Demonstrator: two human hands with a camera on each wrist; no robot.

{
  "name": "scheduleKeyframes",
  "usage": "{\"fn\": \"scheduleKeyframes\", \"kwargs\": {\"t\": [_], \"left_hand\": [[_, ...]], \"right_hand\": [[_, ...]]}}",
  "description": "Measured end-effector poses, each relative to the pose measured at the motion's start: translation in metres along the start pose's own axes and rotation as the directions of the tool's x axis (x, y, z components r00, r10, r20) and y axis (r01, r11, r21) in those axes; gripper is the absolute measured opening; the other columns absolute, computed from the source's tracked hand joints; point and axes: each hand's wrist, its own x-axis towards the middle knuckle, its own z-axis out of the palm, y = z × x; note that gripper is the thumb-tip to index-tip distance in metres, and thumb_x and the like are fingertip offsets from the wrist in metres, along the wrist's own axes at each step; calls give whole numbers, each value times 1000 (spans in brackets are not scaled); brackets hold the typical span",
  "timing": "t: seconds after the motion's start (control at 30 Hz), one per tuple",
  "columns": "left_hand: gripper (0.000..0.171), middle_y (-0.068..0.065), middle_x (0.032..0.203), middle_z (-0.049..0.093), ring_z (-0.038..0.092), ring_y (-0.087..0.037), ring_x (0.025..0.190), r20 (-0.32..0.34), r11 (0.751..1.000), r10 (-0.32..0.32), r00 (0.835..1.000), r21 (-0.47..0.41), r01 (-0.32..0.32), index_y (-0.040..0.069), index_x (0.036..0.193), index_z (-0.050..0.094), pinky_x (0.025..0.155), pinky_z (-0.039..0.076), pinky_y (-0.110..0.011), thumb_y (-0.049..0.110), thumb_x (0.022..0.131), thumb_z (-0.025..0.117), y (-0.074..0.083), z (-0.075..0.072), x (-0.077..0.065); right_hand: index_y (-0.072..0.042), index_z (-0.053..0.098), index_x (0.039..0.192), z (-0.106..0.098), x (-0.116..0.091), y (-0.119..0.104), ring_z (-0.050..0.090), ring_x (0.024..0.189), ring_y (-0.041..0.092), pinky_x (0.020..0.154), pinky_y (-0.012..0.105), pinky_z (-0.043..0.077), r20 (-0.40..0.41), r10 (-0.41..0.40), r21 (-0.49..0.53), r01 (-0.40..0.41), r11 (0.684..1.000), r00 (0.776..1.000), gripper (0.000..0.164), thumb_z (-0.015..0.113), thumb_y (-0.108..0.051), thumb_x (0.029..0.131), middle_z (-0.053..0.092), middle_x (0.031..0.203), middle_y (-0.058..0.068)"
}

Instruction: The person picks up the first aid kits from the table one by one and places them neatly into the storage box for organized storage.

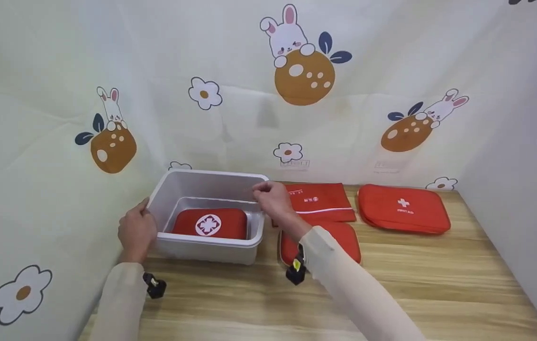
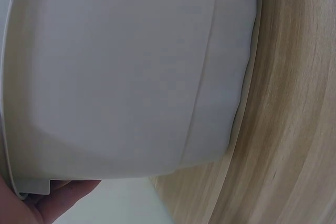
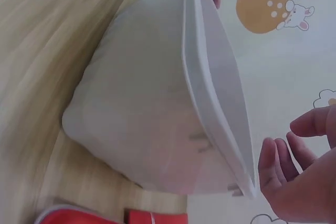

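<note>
A white plastic bin (image 1: 211, 246) stands on the table, and inside it lies a red first-aid bag (image 1: 232, 220) with a white cross emblem. My left hand (image 1: 138, 232) holds the bin's left rim; in the left wrist view its fingers (image 2: 65, 198) curl around the rim's corner. By the bin's right rim is my right hand (image 1: 275, 199). The right wrist view shows that hand (image 3: 304, 177) apart from the rim, its fingers loosely bent with nothing between them.
Right of the bin lie a flat red pouch (image 1: 320, 201), a rounded red case (image 1: 346, 237) partly under my right forearm, and a red first-aid bag (image 1: 403, 208) farther right. Patterned cloth walls (image 1: 240, 142) enclose the wooden table (image 1: 230, 303) at the back and sides.
</note>
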Motion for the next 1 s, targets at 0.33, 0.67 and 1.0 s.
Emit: {"fn": "scheduleKeyframes", "kwargs": {"t": [0.33,0.67,1.0], "left_hand": [[49,-26,147,47,51,-49,131,16,1000,-11,1000,10,11,6,148,47,108,41,-63,14,102,31,1,0,-1],[49,-26,146,48,53,-49,130,13,1000,6,1000,14,-7,5,148,47,108,41,-63,13,102,31,1,0,-2],[49,-25,148,47,48,-49,135,26,1000,-15,1000,4,14,5,149,45,112,36,-63,13,103,31,1,0,-1]], "right_hand": [[-8,68,114,-28,-4,18,61,103,25,90,36,58,-100,-79,-114,67,991,992,25,64,-8,90,66,115,10],[-11,64,120,-52,-9,51,48,118,26,98,43,48,-130,-50,-192,25,981,990,31,66,-11,89,56,125,7],[-8,63,122,-78,-12,84,42,126,32,108,51,29,-150,-63,-354,6,935,987,40,74,-12,84,52,134,13]]}}
